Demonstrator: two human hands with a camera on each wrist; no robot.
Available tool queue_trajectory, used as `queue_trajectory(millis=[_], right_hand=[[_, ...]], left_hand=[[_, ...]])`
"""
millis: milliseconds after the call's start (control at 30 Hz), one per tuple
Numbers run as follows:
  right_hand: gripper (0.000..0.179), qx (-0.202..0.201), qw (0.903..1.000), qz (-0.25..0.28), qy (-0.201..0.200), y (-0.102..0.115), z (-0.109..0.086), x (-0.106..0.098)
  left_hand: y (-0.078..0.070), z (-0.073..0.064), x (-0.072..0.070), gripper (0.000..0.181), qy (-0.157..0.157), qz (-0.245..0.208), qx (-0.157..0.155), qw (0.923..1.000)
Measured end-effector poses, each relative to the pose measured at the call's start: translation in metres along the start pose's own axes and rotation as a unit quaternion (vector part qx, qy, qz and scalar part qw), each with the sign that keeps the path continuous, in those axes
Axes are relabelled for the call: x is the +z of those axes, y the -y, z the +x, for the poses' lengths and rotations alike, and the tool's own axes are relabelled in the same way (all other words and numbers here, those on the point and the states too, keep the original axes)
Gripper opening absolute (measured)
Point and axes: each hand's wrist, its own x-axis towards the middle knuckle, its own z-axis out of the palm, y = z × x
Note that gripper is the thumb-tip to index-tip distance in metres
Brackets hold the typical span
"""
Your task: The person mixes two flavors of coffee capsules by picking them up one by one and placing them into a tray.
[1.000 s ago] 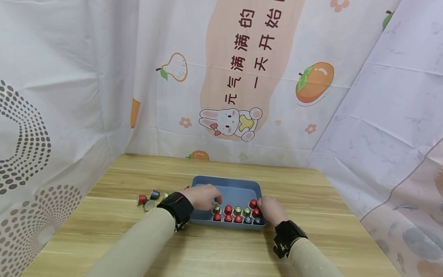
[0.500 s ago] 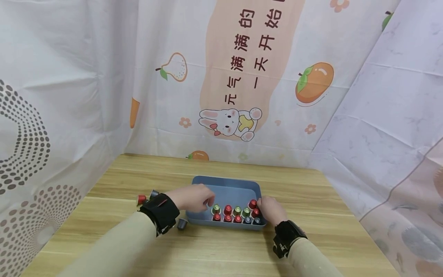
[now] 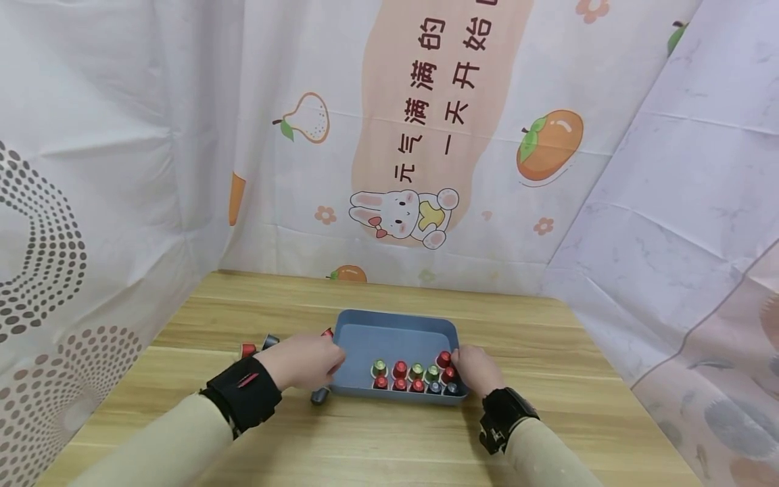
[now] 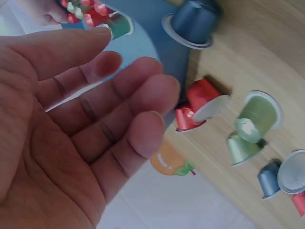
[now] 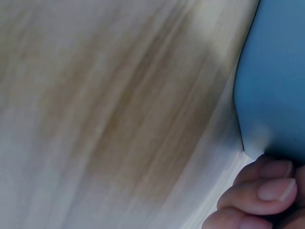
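My left hand hovers at the left end of a blue tray, its fingers loosely bent and holding nothing in the left wrist view. My right hand grips the tray's right wall, and its curled fingers show at the tray's edge in the right wrist view. Coffee capsules stand in two rows along the tray's near side, among them a green capsule and a red capsule. Outside the tray, near my left hand, lie a dark blue capsule, a red capsule and a green capsule.
More loose capsules lie on the wooden table left of the tray, including a red one and a dark one, partly behind my left hand. A printed white curtain hangs at the table's back edge.
My left hand has drawn back leftward from the green capsule at the left end of the row, leaving it standing in the tray. My right hand stays at the tray's right side.
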Motion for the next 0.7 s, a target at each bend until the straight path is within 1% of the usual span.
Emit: queue_trajectory(millis=[133,300,433,533,600,700], right_hand=[[0.034,-0.005,1.0000,-0.002,-0.004,0.000,0.000,0.000],[0.035,-0.002,1.0000,-0.001,-0.001,0.000,0.000,-0.001],[0.035,-0.005,1.0000,-0.002,-0.002,0.000,-0.001,-0.002],[0.035,-0.004,1.0000,0.001,-0.003,0.000,-0.001,-0.003],[0.035,0.000,1.0000,0.003,-0.002,0.001,-0.001,-0.003],[0.035,0.006,1.0000,0.001,-0.001,0.000,0.001,-0.003]], left_hand=[[0.003,-0.005,0.007,0.026,0.011,0.017,-0.021,0.9996],[0.003,-0.007,0.012,0.029,0.022,0.011,-0.041,0.9989],[0.002,-0.006,0.015,0.033,0.020,0.006,-0.066,0.9976],[0.002,-0.005,0.019,0.036,0.015,-0.002,-0.081,0.9966],[0.002,-0.005,0.022,0.038,0.015,-0.016,-0.089,0.9958],[0.002,-0.005,0.025,0.041,0.024,-0.035,-0.102,0.9939]])
